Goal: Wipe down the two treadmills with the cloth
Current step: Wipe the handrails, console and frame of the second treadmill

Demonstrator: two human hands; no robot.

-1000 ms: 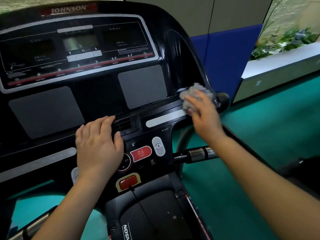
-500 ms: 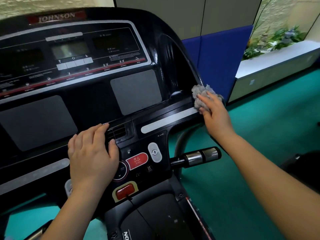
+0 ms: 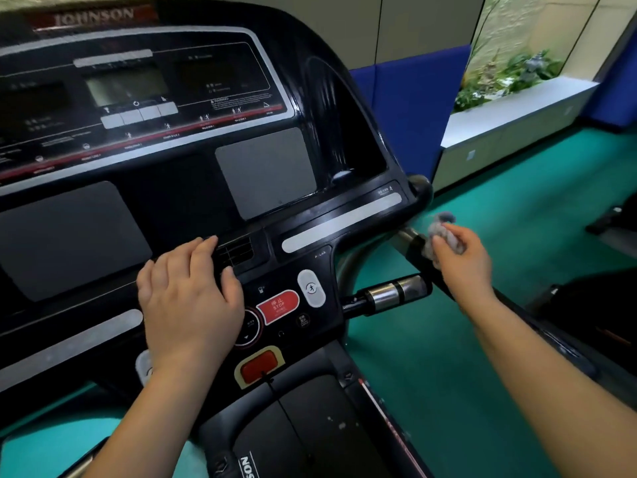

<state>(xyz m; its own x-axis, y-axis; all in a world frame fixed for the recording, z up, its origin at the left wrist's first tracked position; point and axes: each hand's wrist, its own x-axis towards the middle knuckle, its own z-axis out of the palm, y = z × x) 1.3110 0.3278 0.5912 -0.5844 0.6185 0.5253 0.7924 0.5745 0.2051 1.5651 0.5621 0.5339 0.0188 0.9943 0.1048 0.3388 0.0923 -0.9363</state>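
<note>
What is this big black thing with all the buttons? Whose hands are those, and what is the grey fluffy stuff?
This is a treadmill, a machine people walk or run on. You are looking at its control panel, which has dark screens and a red stop button. The picture comes from a camera worn on a person's head, looking down, so both hands belong to that person. The left hand lies flat on the panel and holds nothing. The right hand pinches a crumpled grey cloth right by the side handrail. The cloth is for wiping the machine clean. Below is a green floor.
</note>
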